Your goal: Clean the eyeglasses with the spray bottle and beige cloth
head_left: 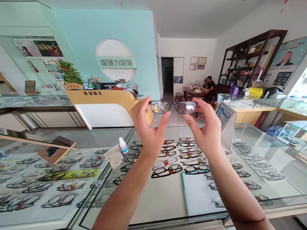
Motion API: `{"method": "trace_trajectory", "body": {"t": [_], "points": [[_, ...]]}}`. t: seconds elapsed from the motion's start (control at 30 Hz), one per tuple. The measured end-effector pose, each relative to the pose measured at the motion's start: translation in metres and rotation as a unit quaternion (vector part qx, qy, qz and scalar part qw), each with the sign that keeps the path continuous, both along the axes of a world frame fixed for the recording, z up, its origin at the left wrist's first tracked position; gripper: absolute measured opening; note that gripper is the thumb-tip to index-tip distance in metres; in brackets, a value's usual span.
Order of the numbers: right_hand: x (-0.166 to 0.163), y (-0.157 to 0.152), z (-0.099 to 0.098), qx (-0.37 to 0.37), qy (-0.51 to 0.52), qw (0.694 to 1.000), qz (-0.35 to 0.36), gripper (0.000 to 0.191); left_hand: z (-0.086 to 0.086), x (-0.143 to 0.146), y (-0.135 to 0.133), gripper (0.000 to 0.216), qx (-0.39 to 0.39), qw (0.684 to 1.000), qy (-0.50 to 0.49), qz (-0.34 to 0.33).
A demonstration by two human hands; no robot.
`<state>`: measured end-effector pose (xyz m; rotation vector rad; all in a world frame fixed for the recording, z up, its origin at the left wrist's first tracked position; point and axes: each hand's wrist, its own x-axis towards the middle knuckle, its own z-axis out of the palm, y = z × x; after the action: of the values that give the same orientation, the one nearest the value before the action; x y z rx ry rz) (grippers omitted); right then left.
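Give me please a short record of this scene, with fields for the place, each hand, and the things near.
place: optical shop, glass counter with rows of frames inside
left hand: holds the glasses at their left lens, raised
right hand: holds the glasses at their right lens
glasses: dark frame, held level above the counter
on counter: small bottle, cloth, white mat
background: a person seated at a table, far back
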<state>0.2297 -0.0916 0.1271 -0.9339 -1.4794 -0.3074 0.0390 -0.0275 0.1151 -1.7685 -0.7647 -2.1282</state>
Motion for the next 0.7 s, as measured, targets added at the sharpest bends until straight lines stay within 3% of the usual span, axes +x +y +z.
{"method": "trace_trajectory", "body": {"t": [0.3,0.7], "points": [[0.007,0.007,-0.002,-0.026,-0.008,0.997,-0.066,0.054,-0.009,0.004,0.013,0.066,-0.01,0.998,0.004,-0.055],[0.01,0.004,-0.001,-0.034,0.011,0.997,-0.067,0.051,-0.01,0.012,0.007,0.063,-0.015,0.997,-0.024,-0.074]]}}
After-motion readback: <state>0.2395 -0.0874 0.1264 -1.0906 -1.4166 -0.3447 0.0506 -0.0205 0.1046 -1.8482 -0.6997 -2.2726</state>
